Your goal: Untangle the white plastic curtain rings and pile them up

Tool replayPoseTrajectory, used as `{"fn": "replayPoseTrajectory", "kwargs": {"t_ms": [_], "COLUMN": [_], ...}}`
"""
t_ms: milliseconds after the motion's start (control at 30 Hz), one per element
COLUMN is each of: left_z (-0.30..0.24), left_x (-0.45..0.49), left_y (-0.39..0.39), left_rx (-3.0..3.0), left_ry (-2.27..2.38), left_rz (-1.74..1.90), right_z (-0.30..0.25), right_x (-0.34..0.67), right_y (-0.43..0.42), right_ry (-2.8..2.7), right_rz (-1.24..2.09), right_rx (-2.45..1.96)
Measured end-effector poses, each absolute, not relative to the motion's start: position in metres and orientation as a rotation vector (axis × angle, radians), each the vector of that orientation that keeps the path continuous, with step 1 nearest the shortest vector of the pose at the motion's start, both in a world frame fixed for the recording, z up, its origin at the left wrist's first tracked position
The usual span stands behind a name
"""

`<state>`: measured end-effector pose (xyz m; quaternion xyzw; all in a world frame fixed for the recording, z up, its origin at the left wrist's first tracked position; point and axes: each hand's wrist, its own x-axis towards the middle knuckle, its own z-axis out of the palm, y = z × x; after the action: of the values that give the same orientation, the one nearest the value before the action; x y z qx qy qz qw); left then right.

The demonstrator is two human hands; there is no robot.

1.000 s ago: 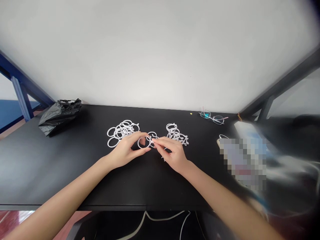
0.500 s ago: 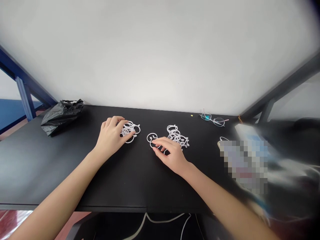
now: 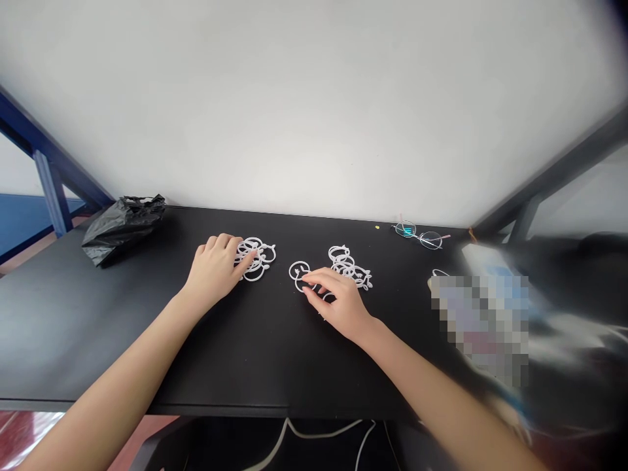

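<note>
At the left pile of white plastic curtain rings [image 3: 254,273], my left hand [image 3: 214,267] rests with thumb and fingers apart. Its fingertips reach over the near side of that pile, and some are hidden. A second pile of white rings [image 3: 343,261] lies to the right, partly behind my right hand [image 3: 339,297]. The thumb and index finger of that hand are a little apart over a loose white ring [image 3: 297,285], which overlaps another loose ring [image 3: 298,263]. Further rings show beneath the right palm. Whether the right fingertips touch the loose ring is hard to see.
A crumpled black plastic bag [image 3: 122,229] sits at the table's back left. Eyeglasses [image 3: 419,237] lie near the wall at back right. Blurred and pixelated items [image 3: 483,327] cover the right side. White cables [image 3: 324,433] hang below the front edge of the black table [image 3: 245,379].
My left hand has drawn back slightly to the left, with its thumb further off the rings' right side. My right hand has stayed almost in place.
</note>
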<state>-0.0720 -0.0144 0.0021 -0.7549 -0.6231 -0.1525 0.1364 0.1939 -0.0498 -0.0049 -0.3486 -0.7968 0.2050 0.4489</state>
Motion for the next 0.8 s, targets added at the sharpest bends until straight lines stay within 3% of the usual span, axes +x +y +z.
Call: {"fn": "replayPoseTrajectory", "kwargs": {"t_ms": [433,800], "left_z": [0.001,0.012], "left_x": [-0.072,-0.042], "left_y": [-0.014,-0.029], "left_rx": [-2.234,-2.754], "left_ry": [-1.789,-1.281], "left_rz": [-0.466,-0.938], "right_z": [-0.007,-0.005], "right_x": [0.193,0.194], "right_y": [-0.050,-0.049], "right_ry": [-1.971,-2.167], "right_rz": [0.530,0.379], "right_rx": [-0.880,-0.937]}}
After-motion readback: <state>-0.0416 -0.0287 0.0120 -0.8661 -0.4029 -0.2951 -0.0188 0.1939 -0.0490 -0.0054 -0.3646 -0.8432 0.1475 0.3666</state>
